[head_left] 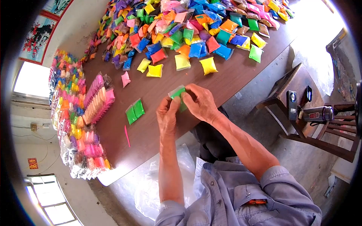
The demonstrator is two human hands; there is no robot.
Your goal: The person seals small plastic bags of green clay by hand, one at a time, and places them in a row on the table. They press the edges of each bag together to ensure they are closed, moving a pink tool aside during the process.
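Note:
Between my two hands, above the brown table, is a green packet point(177, 92) in clear plastic. My left hand point(166, 115) pinches its left side with thumb and fingers. On its right side, my right hand point(200, 101) holds it with the thumb pressed on top. Two green packets lying together point(135, 112) are on the table to the left of my hands. A thin pink stick point(127, 136) lies below them. Yellow packets, one of them point(182, 62) just above my hands, lie at the near edge of a large colourful heap.
The heap of packets point(188, 30) covers the far part of the table point(158, 130). Bagged packets point(75, 124) are stacked along the left edge, beside pink and peach bundles point(98, 103). At right, a small wooden table point(281, 84) holds a phone-like device point(292, 105) and a flask point(318, 113).

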